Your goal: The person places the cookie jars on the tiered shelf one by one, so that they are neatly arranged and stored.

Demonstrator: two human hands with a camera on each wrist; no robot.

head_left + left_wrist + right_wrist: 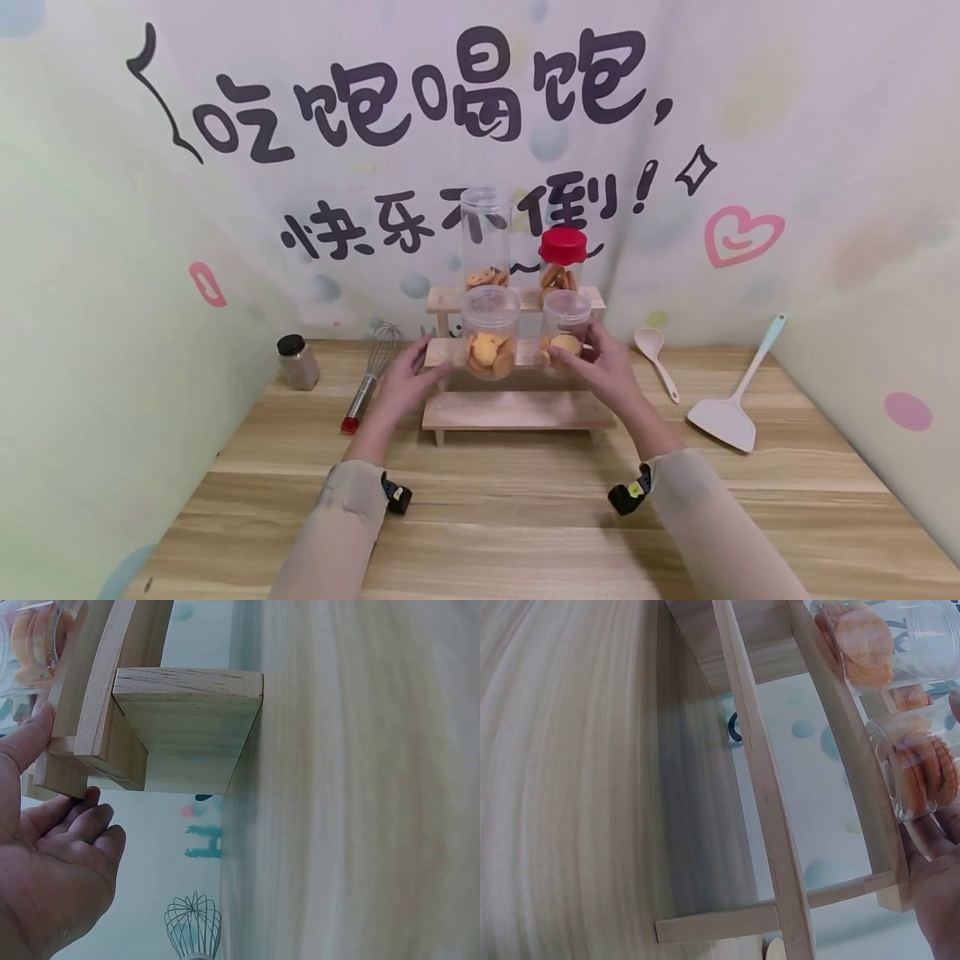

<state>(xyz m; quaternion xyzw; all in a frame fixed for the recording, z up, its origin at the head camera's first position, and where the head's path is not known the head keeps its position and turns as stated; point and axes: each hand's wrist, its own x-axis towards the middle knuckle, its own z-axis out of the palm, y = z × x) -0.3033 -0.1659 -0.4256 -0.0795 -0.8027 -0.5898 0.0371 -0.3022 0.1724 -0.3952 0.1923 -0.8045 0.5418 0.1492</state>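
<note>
A three-step wooden rack point(517, 408) stands against the back wall. My right hand point(606, 371) holds a small clear jar of cookies point(566, 310) at the right of the middle step, thumb in front and fingers around its right side. Beside it on that step is a wider clear cookie jar point(491, 342). My left hand point(408, 387) is at the left end of the middle step; in the left wrist view its thumb lies by the board's edge and the other fingers are loosely bent, holding nothing. In the right wrist view, the small jar point(919, 769) rests close to the board.
On the top step are a tall clear jar point(486, 242) with cookies and a red-lidded jar point(562, 247). To the left lie a whisk point(369, 379) and a black-lidded jar point(300, 365); to the right, a spoon point(656, 354) and a spatula point(727, 417).
</note>
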